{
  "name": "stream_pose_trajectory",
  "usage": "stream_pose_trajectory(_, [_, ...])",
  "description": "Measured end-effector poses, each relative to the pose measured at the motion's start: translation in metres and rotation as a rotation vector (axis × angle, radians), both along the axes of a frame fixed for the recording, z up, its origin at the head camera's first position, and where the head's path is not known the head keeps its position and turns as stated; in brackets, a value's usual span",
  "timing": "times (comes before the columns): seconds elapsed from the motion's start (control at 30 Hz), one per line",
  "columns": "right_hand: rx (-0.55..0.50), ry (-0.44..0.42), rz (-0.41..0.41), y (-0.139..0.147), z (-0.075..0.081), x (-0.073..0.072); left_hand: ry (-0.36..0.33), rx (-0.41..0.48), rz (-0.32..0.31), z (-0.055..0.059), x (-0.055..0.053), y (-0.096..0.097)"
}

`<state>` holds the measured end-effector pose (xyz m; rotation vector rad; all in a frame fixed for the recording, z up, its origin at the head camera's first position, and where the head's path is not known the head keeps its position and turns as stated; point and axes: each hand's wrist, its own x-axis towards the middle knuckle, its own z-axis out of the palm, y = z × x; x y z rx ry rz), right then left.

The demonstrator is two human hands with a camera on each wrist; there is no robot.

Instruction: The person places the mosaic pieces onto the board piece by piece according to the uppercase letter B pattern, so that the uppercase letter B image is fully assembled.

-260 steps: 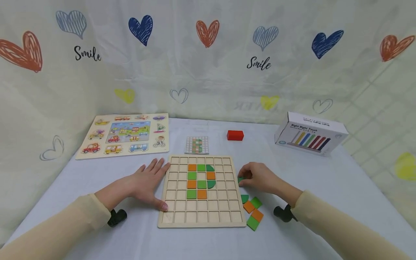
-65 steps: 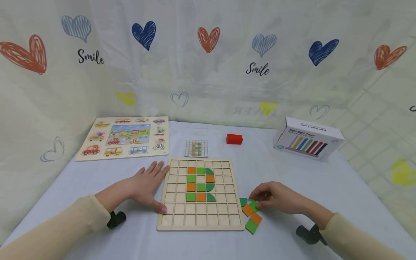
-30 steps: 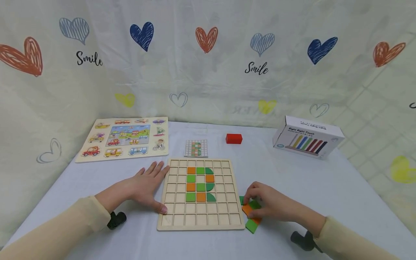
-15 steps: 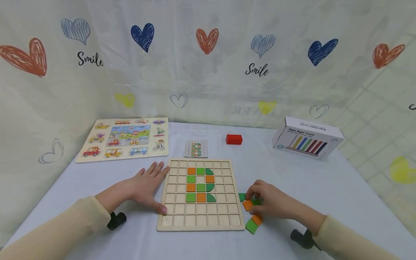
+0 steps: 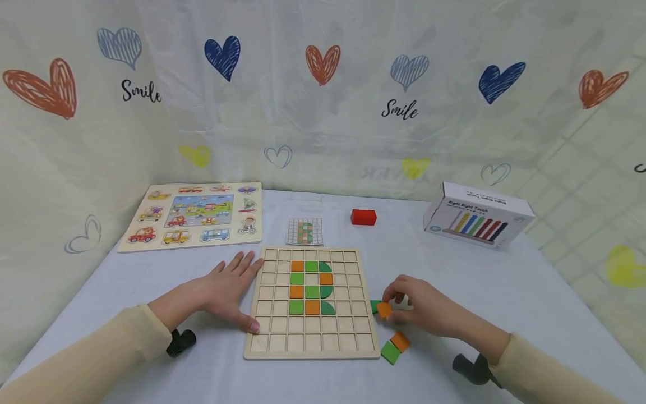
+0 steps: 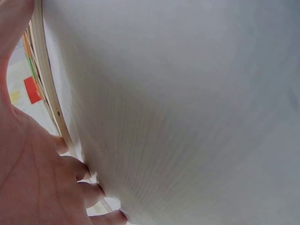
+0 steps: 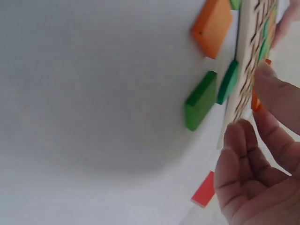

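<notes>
Spotter: What do you have of the right grip?

Operator: From my distant seat I see the right hand [image 5: 421, 306] just off the right edge of the pale wooden grid board [image 5: 280, 324]. Its thumb and fingertips are brought nearly together, pinching a flat orange square tile [image 5: 384, 310] over the white-covered table [image 5: 313, 382]

Spotter: And around it?

Operator: My right wrist view gives me a flat dark green tile [image 7: 228, 83] just beside the board's right edge, and a flat light green square tile [image 7: 201, 101] a little farther from that edge; the hand hides that one from my head view. Off the board's near right corner, a second orange square tile [image 5: 400, 341] lies beside a second light green square tile [image 5: 391, 353]

Spotter: The left?

Operator: I have the left hand [image 5: 228, 292] spread wide along the board's left edge, fingertips touching it, thumb on the near left corner

Spotter: What is on the board?

Operator: I count eleven laid tiles [image 5: 312, 291], orange, light green and curved dark green, four rows by three columns, with one bare cell in the second row. Just beyond the board's far edge lies a small printed grid card [image 5: 305, 232]; beyond its far right corner, a glossy red block [image 5: 364, 217]
</notes>
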<state>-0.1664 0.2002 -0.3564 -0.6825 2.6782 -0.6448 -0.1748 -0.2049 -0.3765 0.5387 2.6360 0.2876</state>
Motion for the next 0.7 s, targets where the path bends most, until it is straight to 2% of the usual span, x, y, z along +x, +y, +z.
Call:
stream_pose_trajectory(0.07, [-0.076, -0.038, -0.002, -0.002, 0.003, -0.001, 0.002, -0.002, 0.0, 0.0, 0.0, 0.0])
stream_pose_trajectory(0.17, [-0.204, -0.147, -0.028, -0.008, 0.005, -0.001, 0.005, -0.007, -0.001, 0.001, 0.0, 0.0])
stream_pose_trajectory(0.27, [-0.293, -0.243, -0.086, -0.017, 0.005, 0.001, 0.006, -0.012, -0.004, 0.0, 0.0, 0.0])
stream_pose_trajectory(0.5, [-0.398, -0.368, -0.22, -0.046, 0.001, 0.004, 0.008, -0.013, -0.005, 0.0, 0.0, 0.0])
stream_pose_trajectory(0.7, [-0.421, -0.39, -0.201, -0.074, -0.001, 0.006, 0.003, -0.015, -0.005, -0.003, -0.002, -0.001])
